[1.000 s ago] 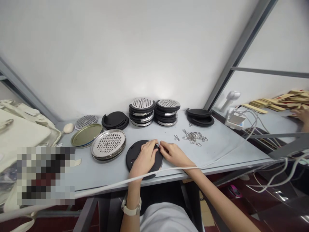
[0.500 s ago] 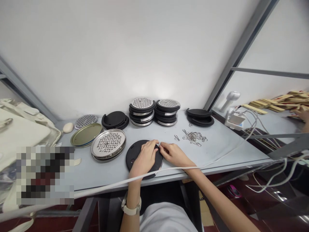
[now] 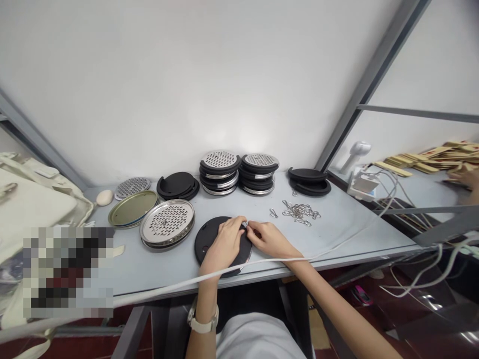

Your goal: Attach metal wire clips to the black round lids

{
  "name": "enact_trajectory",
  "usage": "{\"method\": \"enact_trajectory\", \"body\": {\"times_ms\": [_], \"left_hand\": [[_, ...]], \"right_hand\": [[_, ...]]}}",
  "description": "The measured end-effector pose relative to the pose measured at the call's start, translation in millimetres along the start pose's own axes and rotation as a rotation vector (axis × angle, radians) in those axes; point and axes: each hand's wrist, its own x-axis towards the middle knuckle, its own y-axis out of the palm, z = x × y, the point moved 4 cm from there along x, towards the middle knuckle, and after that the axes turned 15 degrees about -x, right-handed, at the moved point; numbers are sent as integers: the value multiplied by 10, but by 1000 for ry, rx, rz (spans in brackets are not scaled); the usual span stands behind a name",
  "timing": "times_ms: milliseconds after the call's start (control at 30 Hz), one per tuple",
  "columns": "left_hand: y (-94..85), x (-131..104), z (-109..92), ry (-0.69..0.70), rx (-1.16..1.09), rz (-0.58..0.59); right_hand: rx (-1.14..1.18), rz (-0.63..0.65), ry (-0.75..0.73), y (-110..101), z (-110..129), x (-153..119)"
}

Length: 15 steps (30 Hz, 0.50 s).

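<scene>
One half-open left hand (image 3: 225,240) touches a round black disc (image 3: 209,235), right hand (image 3: 268,238) pinching shiny metal (image 3: 244,224).

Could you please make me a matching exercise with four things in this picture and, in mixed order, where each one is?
Things:
1. Nearest black disc
2. Metal clips
3. Olive-green disc
4. White wristband

Places:
A. Loosely piled, beyond the right hand
B. Around the left wrist
C. Beneath the left hand
D. On the left part of the table

Right pairs: 1-C, 2-A, 3-D, 4-B.
</scene>
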Motion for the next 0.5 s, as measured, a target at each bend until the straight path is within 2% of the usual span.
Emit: {"method": "enact_trajectory", "body": {"times_ms": [500], "left_hand": [[-25, 0, -28, -3, -45, 7]], "right_hand": [[11, -1, 9, 0, 1, 1]]}}
